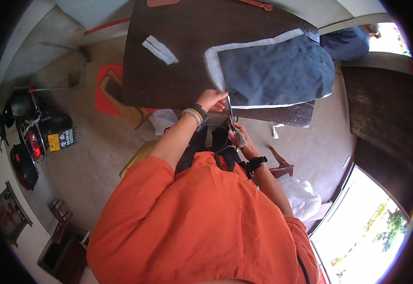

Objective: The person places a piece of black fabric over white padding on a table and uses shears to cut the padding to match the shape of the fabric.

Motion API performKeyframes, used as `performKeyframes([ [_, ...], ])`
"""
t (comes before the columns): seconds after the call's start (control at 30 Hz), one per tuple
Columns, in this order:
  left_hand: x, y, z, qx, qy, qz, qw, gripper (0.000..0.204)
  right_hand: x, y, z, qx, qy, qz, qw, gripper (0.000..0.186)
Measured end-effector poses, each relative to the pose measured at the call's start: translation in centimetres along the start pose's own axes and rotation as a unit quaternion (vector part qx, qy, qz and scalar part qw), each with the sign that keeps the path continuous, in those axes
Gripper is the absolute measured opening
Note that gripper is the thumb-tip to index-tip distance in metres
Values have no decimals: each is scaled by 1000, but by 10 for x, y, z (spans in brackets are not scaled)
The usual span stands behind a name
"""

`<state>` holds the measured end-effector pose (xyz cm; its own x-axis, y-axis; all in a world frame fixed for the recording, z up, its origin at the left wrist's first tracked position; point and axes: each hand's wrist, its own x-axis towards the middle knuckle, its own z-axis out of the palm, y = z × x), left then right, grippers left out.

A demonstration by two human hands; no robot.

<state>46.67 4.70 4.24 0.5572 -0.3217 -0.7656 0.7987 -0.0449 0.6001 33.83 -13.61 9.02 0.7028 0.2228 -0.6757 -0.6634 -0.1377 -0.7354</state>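
A dark blue-grey cloth [277, 73] with a white padded border [212, 64] lies over the right part of the dark wooden table [173, 87]. My left hand [212, 100] pinches the lower end of that white border at the table's near edge. My right hand [246, 142] is closed round the handles of a pair of scissors [231, 109]. The blades point away from me, and their tips reach the border right beside my left fingers. Whether the blades are apart or together I cannot make out.
Two white strips [160, 49] lie at the table's upper left. A red stool [106, 90] with a slatted wooden board [116, 102] stands by its left side. White scraps [276, 131] lie on the floor, and a wooden stool [282, 169] is to my right. A motor scooter [36, 142] is parked at left.
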Motion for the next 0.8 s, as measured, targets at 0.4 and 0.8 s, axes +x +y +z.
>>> performKeyframes([
  [0.4,10,-11,-7,-11,-4,-4,1000,24,11,9,3,92,-12,-7,996,53],
  [0.8,12,-11,-16,21,1,-7,1000,23,4,-15,7,73,-30,-7,997,54],
])
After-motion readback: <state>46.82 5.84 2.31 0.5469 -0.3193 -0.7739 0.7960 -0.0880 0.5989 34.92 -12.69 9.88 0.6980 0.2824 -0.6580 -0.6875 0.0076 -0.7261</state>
